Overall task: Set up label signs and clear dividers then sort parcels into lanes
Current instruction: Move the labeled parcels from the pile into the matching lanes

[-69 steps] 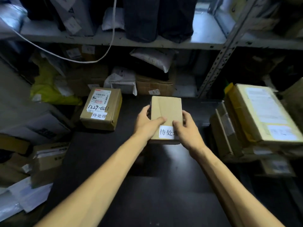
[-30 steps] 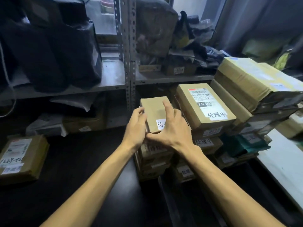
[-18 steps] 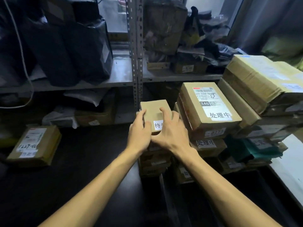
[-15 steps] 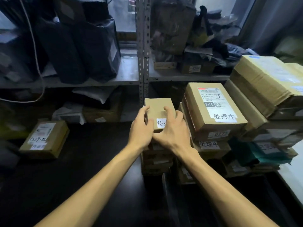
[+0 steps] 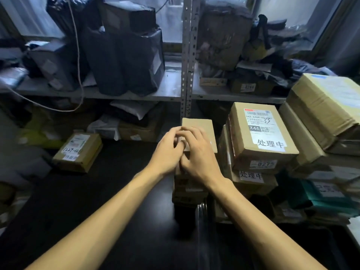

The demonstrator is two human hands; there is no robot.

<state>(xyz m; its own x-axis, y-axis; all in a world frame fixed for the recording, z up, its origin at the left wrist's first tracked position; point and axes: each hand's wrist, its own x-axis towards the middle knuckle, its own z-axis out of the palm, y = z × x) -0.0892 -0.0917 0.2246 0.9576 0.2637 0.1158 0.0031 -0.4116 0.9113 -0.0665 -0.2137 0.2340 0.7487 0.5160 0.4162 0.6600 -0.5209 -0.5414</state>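
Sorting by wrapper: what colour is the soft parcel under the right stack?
Teal; the soft parcel shows in head view.

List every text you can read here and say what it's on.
"处理中": white sticker atop the labelled box.
"X46", handwritten "33": its shipping label.
"0275": its side sticker.
"处理中": sticker on the box below.
"1229-02", rest unclear: left box.
Shelf box tag and other labels: too blurred.
Small box under the left hand and right hand: no text shows.
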